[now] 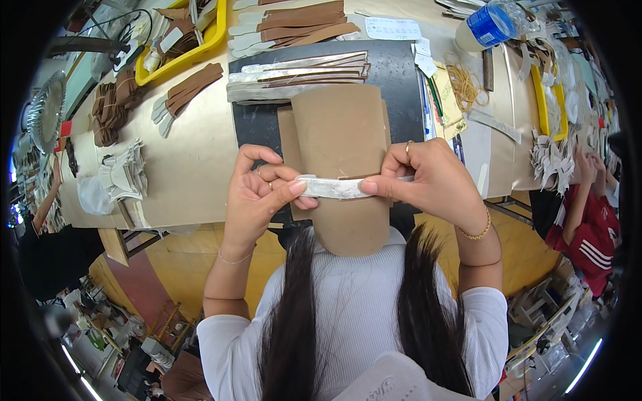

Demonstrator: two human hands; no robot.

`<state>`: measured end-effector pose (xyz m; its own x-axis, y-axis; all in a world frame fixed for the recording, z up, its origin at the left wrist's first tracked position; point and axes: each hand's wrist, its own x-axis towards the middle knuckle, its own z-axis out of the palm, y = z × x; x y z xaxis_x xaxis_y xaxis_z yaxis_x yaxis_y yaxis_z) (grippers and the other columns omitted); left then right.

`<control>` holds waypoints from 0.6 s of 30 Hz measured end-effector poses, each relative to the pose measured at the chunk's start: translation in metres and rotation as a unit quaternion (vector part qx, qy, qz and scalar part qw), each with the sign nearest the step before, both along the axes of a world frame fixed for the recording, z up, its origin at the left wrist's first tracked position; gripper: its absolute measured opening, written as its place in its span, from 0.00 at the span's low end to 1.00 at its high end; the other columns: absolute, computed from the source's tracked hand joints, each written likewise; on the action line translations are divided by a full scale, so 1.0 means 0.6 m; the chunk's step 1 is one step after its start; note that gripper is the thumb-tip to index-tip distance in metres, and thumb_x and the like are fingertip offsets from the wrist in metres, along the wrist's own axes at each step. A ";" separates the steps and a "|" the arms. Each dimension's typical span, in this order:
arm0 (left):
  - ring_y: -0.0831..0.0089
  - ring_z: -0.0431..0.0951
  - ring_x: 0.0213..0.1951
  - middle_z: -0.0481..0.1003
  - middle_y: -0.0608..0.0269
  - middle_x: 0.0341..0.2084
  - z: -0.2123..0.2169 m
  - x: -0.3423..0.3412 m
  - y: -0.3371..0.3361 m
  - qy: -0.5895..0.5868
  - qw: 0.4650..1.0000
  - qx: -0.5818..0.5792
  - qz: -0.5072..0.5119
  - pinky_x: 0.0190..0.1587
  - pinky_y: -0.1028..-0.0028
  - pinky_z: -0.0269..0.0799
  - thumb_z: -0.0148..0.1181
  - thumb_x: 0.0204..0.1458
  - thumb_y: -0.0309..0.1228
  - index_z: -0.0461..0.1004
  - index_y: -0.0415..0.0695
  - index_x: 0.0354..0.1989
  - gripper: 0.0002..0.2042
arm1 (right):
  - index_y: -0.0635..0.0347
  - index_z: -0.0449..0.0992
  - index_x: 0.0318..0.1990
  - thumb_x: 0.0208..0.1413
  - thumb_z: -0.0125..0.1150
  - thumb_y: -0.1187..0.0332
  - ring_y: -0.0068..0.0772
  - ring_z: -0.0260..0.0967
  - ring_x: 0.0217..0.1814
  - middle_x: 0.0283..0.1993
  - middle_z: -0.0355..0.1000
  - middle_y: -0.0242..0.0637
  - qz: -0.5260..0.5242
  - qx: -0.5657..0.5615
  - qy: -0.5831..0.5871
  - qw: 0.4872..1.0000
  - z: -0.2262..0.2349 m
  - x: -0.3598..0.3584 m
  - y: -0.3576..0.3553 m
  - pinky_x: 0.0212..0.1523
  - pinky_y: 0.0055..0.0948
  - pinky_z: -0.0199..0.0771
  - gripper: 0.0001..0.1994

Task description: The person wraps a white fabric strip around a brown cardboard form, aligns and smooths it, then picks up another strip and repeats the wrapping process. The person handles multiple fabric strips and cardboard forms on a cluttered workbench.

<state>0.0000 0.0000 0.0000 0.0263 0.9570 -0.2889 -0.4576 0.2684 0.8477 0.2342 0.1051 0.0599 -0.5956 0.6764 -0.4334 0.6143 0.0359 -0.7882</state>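
Observation:
Between my two hands a narrow whitish strip (334, 188) with a thin brown edge is held level. My left hand (259, 187) pinches its left end between thumb and fingers. At the other end my right hand (435, 175) grips it, thumb on top. Underneath is a tan, curved sheet or board (341, 127) with a rounded near end, which reaches over the table edge toward my body. Whether the strip touches this sheet I cannot tell. Beyond it, several similar whitish strips with brown edges (301, 75) lie stacked on a black mat (401, 70).
Brown strips with pale ends (304, 23) lie at the back, near a yellow tray (221, 27). Brown bundles (110, 113) and white pieces (126, 170) are at left. At right are rubber bands (466, 83), a ruler (495, 125) and a blue-labelled bottle (487, 27). Another person's hands (588, 167) work far right.

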 end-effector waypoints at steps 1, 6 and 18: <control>0.63 0.81 0.29 0.76 0.46 0.29 0.000 -0.001 0.000 -0.002 1.000 0.000 0.000 0.34 0.71 0.80 0.57 0.51 0.15 0.55 0.41 0.46 0.19 | 0.63 0.73 0.18 0.45 0.72 0.61 0.14 0.62 0.17 0.14 0.68 0.28 0.001 -0.001 -0.005 1.000 -0.001 0.000 -0.001 0.19 0.16 0.59 0.17; 0.62 0.81 0.28 0.76 0.46 0.29 0.000 0.000 0.002 0.006 1.000 0.003 0.003 0.32 0.71 0.80 0.56 0.50 0.14 0.55 0.42 0.46 0.19 | 0.63 0.74 0.20 0.44 0.73 0.65 0.13 0.64 0.20 0.17 0.70 0.28 -0.030 -0.103 0.036 0.994 -0.013 0.015 0.003 0.21 0.16 0.60 0.14; 0.63 0.80 0.26 0.76 0.46 0.28 -0.023 -0.026 -0.007 0.001 0.999 0.019 0.026 0.31 0.71 0.80 0.58 0.50 0.15 0.55 0.43 0.46 0.20 | 0.66 0.75 0.30 0.52 0.66 0.65 0.18 0.71 0.27 0.26 0.74 0.33 -0.100 -0.284 0.232 0.925 -0.046 0.078 -0.004 0.30 0.16 0.72 0.11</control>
<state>-0.0155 -0.0043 -0.0140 -0.0235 0.9673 -0.2526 -0.4686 0.2125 0.8575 0.2812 0.1029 0.0322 -0.6939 0.5348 -0.4821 0.1556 -0.5423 -0.8256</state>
